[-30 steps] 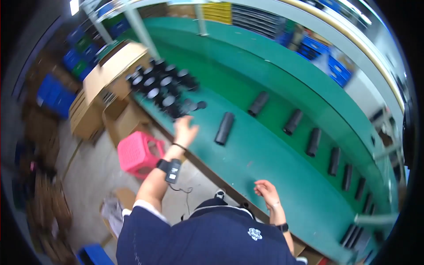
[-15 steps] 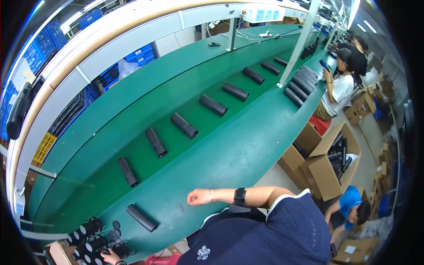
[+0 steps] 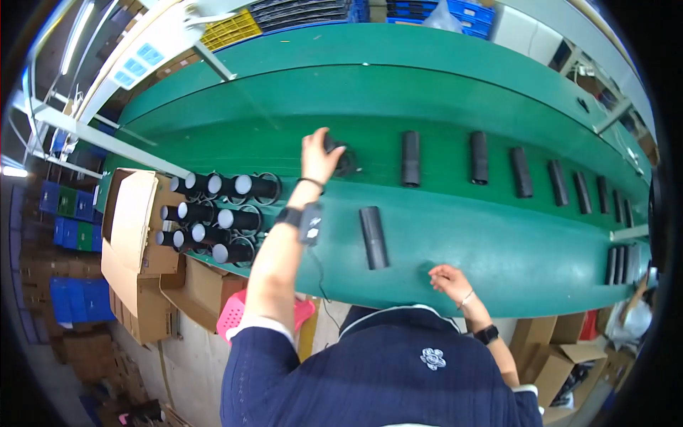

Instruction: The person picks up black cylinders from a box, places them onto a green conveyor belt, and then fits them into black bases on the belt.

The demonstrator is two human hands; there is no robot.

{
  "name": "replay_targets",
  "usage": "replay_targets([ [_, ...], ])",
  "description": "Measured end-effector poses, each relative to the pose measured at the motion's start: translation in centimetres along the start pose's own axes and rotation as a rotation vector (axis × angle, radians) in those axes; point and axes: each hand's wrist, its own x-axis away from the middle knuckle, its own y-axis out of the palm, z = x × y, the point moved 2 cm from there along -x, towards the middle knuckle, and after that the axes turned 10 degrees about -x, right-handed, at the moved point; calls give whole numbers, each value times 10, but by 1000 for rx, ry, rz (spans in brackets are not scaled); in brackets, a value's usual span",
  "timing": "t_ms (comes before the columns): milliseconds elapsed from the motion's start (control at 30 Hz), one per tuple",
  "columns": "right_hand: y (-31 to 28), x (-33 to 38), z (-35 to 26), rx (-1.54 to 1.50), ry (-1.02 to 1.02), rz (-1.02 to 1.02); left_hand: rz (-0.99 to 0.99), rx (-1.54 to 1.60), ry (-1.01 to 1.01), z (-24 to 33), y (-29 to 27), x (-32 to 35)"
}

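My left hand (image 3: pixel 318 158) reaches over the green belt, its thumb and fingers closed around a small black part with a curled cable (image 3: pixel 346 164). The hand hides some of this part. Nearer to me, a black tube (image 3: pixel 373 238) lies on the green table ledge, between my two hands. My right hand (image 3: pixel 449 282) hovers above that ledge, right of the tube, fingers loosely bent and apart with nothing in them. To the left, several black cylinders with pale round ends and cables (image 3: pixel 238 219) lie in rows at the table's end.
Black tubes (image 3: pixel 479 158) stand spaced out along the belt to the right, and more lie together (image 3: pixel 620 265) at the far right. A cardboard box (image 3: pixel 135 235) is beside the cylinders. A pink stool (image 3: pixel 304 310) and an open carton (image 3: pixel 569 377) are below the table edge.
My view has swung left. My left hand has come from the cylinders to the belt with a black part. My right hand remains empty over the table ledge.
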Motion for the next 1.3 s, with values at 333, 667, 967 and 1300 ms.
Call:
replay_targets([
  [333,74,-2,9,49,-84,115,-131,-168,-143,-7,-14,-24],
  [667,81,-15,21,-40,-23,185,-874,-553,-321,-205,-120,24],
  [967,69,-31,8,6,-62,151,-344,-408,-235,-155,-88,-72],
  [1300,107,-27,5,76,-102,308,-394,-414,-159,-234,-53,-88],
])
